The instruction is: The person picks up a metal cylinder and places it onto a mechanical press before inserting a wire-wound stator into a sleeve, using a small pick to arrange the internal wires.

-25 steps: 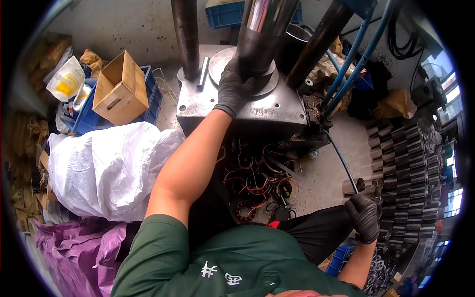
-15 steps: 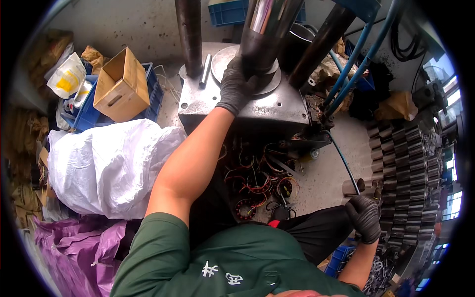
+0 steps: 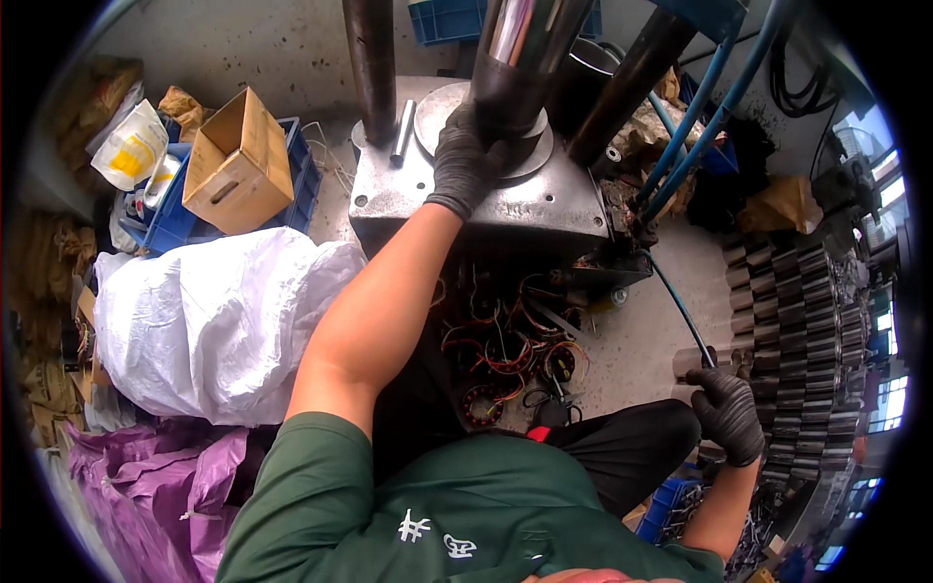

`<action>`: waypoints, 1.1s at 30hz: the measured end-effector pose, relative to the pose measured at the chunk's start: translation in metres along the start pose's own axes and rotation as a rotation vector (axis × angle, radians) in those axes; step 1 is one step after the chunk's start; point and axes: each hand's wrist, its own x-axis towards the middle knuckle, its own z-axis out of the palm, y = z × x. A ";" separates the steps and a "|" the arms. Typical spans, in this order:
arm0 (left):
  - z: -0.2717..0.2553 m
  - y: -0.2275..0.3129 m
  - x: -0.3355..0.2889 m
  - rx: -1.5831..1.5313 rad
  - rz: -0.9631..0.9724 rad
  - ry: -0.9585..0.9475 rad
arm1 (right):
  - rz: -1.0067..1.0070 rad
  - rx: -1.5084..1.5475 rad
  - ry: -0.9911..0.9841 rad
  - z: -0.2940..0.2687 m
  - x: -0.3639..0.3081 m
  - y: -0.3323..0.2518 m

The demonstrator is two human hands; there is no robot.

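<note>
The dark cylinder, upright over the round plate, looks heavy, stiff and perhaps slick, best held low on its side, where the left hand wraps it, while the right hand, loosely parted, is at the lever rod's end.

A white sack lies near a carton.

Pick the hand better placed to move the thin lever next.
Likely right: the right hand is at the near end of the thin lever; the left hand is by the press ram.
</note>
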 end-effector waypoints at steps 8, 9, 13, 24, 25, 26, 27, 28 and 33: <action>0.004 -0.008 0.006 -0.139 0.073 0.029 | -0.039 -0.013 0.021 -0.002 0.001 0.000; 0.005 -0.008 0.003 -0.131 0.042 0.013 | -0.018 -0.064 -0.065 -0.003 -0.001 0.004; 0.001 0.006 0.001 -0.060 0.017 0.001 | -0.101 -0.087 -0.073 0.000 -0.001 0.012; 0.005 -0.006 0.001 0.003 0.028 0.035 | -0.071 -0.007 -0.020 0.001 -0.002 0.024; 0.004 -0.005 0.002 0.010 0.021 0.027 | -0.083 -0.020 -0.048 0.000 -0.001 0.023; 0.004 -0.004 0.003 0.016 0.015 0.019 | -0.094 -0.035 -0.077 -0.001 0.001 0.020; 0.004 -0.003 0.002 0.028 0.021 0.030 | -0.104 -0.049 -0.106 -0.002 0.001 0.018; 0.004 -0.004 0.001 0.043 0.025 0.043 | -0.095 0.005 0.009 0.001 0.001 0.017; 0.004 -0.006 0.002 0.041 0.041 0.053 | -0.068 0.001 -0.141 -0.006 0.003 0.017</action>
